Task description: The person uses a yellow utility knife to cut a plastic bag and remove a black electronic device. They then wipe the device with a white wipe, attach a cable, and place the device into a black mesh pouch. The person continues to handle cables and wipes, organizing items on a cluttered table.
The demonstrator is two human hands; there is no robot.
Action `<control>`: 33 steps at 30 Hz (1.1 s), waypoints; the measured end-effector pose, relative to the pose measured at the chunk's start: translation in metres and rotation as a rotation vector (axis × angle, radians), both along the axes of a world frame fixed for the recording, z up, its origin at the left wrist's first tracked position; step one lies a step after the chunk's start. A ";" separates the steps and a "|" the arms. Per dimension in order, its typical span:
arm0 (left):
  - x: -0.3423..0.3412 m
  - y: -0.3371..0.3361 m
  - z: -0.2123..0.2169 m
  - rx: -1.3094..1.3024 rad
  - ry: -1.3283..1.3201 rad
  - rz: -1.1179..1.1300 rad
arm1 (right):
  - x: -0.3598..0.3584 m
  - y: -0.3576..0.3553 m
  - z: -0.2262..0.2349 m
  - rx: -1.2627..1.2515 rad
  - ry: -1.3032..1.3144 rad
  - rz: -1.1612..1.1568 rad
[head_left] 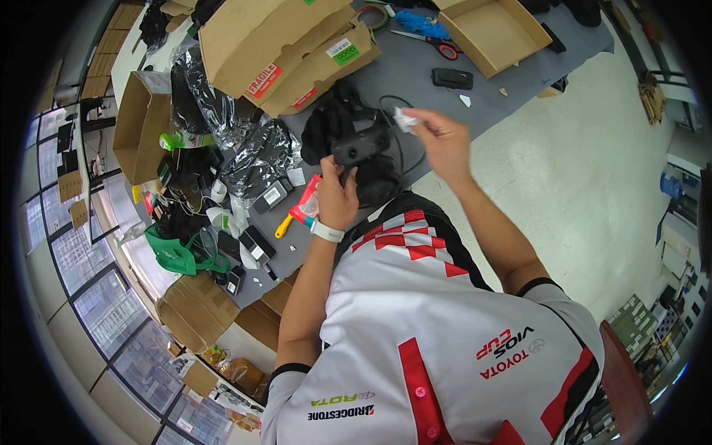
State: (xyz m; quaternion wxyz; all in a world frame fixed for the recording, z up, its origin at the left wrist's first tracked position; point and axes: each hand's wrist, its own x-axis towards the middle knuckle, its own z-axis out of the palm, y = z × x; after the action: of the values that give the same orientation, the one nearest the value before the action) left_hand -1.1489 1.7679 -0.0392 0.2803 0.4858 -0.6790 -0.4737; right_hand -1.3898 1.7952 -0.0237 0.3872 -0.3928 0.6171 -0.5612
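My left hand (337, 194) is closed on the lower left edge of a black device with round lenses (361, 145), perhaps a camera headset. Dark straps or padding (380, 182) bunch around it, and a thin black cable (404, 141) loops on its right. Up to the right, my right hand (443, 142) pinches a crumpled white wipe (406, 120), held apart from the device. Beside my left wrist lies a red and white packet (307, 202), with a yellow-handled tool (283, 225) just below it.
Brown cardboard boxes (274, 37) are stacked at the far side. An open box (495, 33), red-handled scissors (446, 50) and a black case (452, 78) occupy the far right of the grey table (549, 67). Plastic-wrapped items (263, 159) and a green bag (174, 251) clutter the left.
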 end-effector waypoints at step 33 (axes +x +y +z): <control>0.015 0.004 0.038 0.404 0.263 -0.081 | 0.047 -0.014 -0.032 0.152 -0.516 0.197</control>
State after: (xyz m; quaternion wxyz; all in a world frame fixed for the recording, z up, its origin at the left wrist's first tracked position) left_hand -1.1341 1.7722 -0.0012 0.2442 0.4384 -0.5473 -0.6698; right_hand -1.3425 1.7816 -0.0559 0.6123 -0.2649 0.4974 -0.5545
